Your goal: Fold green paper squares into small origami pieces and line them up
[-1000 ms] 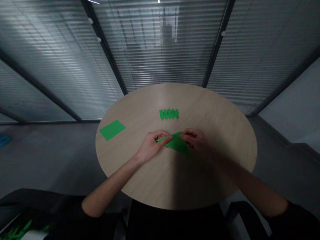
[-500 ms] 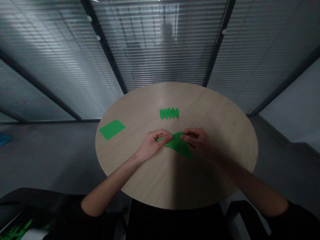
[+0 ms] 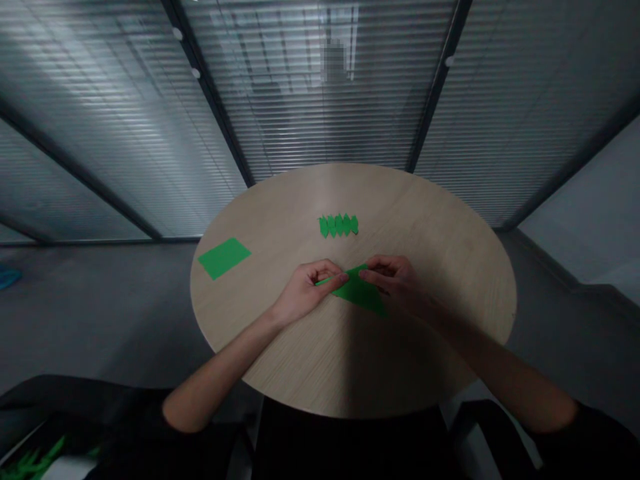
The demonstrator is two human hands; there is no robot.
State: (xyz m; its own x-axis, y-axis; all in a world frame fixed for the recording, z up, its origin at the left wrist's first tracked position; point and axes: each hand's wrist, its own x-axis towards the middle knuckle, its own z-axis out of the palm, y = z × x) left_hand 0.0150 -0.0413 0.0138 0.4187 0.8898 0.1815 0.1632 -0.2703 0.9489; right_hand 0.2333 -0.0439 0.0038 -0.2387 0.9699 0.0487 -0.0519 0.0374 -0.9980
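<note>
A green paper folded into a triangle [image 3: 359,292] lies on the round wooden table [image 3: 425,220], near its middle. My left hand [image 3: 306,288] pinches the triangle's left tip with curled fingers. My right hand [image 3: 395,280] presses and pinches the paper's upper right edge, covering part of it. Beyond the hands sits a row of several small folded green paper pieces [image 3: 339,225]. A flat green paper sheet [image 3: 224,257] rests at the table's left edge.
Glass walls with horizontal blinds and dark frames [image 3: 215,100] stand behind the table. Grey floor surrounds it. At the lower left corner lie some green scraps on a white surface [image 3: 30,463], and a dark chair edge shows at the bottom.
Both hands stay on the triangle; my right hand's fingers have shifted slightly along its upper edge. Everything else on the table is as before.
</note>
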